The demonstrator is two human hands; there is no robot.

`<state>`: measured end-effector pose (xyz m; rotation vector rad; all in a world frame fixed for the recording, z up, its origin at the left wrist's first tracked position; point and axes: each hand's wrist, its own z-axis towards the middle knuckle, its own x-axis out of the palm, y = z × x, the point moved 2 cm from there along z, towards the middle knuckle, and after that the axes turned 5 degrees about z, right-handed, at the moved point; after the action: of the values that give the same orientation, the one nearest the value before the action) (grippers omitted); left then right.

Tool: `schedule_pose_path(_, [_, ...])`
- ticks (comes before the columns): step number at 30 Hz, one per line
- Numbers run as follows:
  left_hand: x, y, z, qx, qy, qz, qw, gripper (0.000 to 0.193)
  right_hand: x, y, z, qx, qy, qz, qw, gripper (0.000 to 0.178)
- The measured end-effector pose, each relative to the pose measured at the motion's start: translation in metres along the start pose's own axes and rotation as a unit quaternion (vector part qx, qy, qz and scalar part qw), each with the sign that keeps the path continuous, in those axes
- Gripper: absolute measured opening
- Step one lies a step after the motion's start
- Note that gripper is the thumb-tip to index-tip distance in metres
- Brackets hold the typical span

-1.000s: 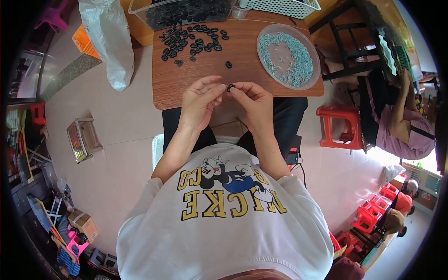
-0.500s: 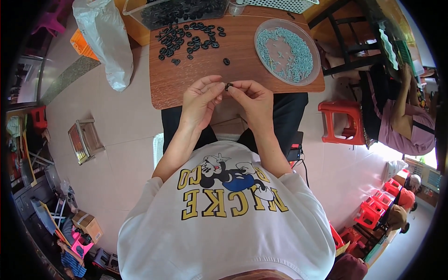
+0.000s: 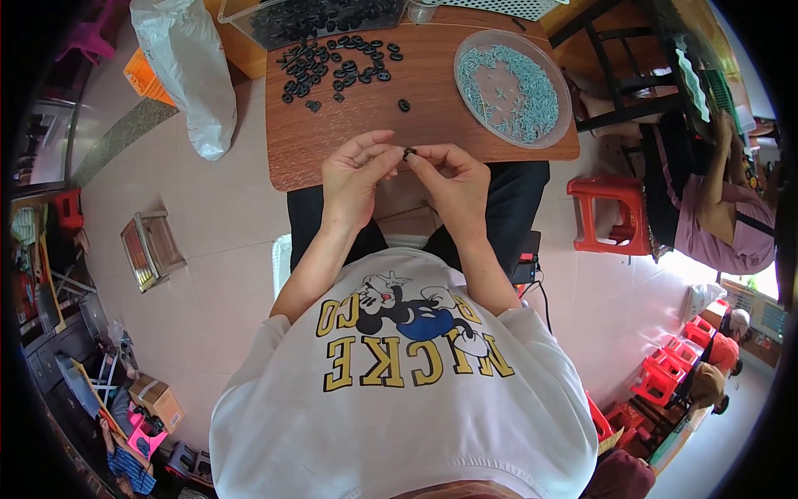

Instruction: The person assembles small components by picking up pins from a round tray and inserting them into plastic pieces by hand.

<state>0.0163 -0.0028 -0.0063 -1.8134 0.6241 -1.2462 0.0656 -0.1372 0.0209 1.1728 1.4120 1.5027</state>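
Both hands meet at the near edge of the small brown wooden table (image 3: 332,141), fingertips pinched together on one small black ring-shaped part (image 3: 409,154). The left hand (image 3: 353,179) closes thumb and forefinger on the part's left side; the right hand (image 3: 455,185) nips it from the right, so the part sits exactly between the two grips, raised just above the table edge. Beyond the grip, further up the tabletop, lies a scatter of loose black ring-shaped pieces (image 3: 337,66), one stray piece (image 3: 404,105) nearest the fingers. Past those stands a clear plastic bin of black parts (image 3: 320,15). Up and to the right of the grip rests a round clear plastic dish of pale teal small bits (image 3: 511,87).
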Motion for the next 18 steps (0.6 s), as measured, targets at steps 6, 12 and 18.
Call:
schedule_pose_path(6, [-0.001,0.004,-0.002,0.006,0.005,0.035,0.999,0.030,0.001,0.000,-0.004,-0.036,-0.023,-0.118,0.992,0.013])
schedule_pose_path(12, [-0.008,0.010,0.003,-0.058,0.013,-0.016,0.998,0.034,0.001,-0.017,0.000,0.023,-0.002,0.012,1.000,0.012])
schedule_pose_path(18, [-0.015,0.013,0.004,-0.114,0.021,-0.056,0.992,0.042,0.002,-0.007,-0.006,-0.042,-0.023,-0.124,0.991,0.012])
